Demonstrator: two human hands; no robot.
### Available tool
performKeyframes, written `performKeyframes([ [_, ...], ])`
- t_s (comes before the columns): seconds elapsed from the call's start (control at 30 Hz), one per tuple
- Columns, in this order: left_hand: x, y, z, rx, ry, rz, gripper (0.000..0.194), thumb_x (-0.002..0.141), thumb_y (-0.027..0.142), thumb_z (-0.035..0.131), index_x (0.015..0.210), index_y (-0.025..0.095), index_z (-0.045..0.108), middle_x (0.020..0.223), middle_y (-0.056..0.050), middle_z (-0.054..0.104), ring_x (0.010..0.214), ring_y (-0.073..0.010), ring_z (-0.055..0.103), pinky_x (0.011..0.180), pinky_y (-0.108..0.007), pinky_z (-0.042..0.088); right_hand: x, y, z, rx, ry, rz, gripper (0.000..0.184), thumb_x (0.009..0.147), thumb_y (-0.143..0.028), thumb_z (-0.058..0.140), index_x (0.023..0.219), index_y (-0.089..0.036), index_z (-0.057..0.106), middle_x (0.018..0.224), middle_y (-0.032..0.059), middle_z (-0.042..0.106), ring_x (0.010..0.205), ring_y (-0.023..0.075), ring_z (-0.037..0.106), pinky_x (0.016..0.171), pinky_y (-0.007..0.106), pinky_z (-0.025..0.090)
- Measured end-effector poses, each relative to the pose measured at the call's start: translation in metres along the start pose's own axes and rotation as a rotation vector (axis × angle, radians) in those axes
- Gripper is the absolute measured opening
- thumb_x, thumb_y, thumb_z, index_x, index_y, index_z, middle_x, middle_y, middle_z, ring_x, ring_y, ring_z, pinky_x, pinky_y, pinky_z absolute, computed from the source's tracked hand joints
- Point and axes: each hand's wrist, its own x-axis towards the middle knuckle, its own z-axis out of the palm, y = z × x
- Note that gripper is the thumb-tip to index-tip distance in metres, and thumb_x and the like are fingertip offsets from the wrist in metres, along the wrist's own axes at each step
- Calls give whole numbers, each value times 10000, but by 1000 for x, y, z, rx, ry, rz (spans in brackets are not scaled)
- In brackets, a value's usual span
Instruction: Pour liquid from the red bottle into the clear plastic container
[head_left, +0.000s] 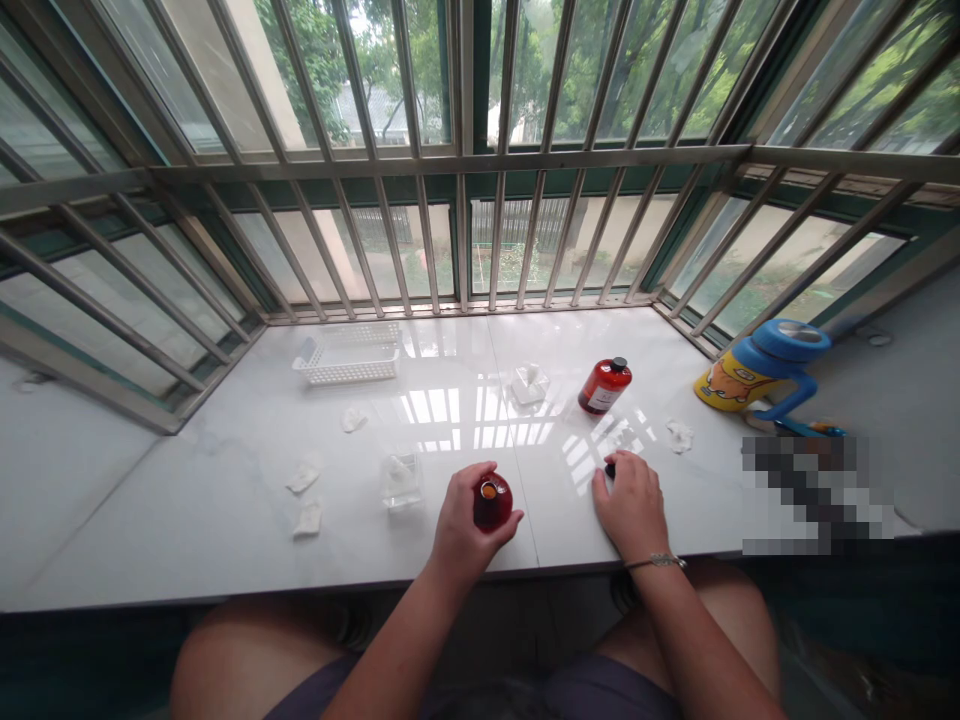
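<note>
My left hand [459, 530] is wrapped round a dark red bottle [501, 518] near the front edge of the white tabletop. The bottle stands upright with its mouth uncovered. To the right, my right hand [636, 505] rests low on the table, its fingers closed on a small black cap [610, 470]. Beyond it stands a second red bottle [600, 387] with a white label and a black cap on. Left of my left hand is a clear square container [403, 490] with something white in it. A similar clear container [530, 386] sits farther back.
A white perforated basket [349, 372] lies at the back left. Crumpled white tissues [303, 477] are scattered on the left, and another tissue [679, 436] on the right. A blue and yellow bottle with a handle [750, 370] stands at the right. Metal window bars [457, 165] enclose the back.
</note>
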Motion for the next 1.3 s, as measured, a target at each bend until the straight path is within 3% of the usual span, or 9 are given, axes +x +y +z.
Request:
performKeyframes([
  [1.3,1,3,-1,17,0,1,703,868,278,878,1472,314,520,1399,-91,649,1304,-302,658,1109,-505,589,0,2,2,41,6,12,225,999,-297,570,1193,-185,594,1245,194,653,1205,358,595,1045,498,461],
])
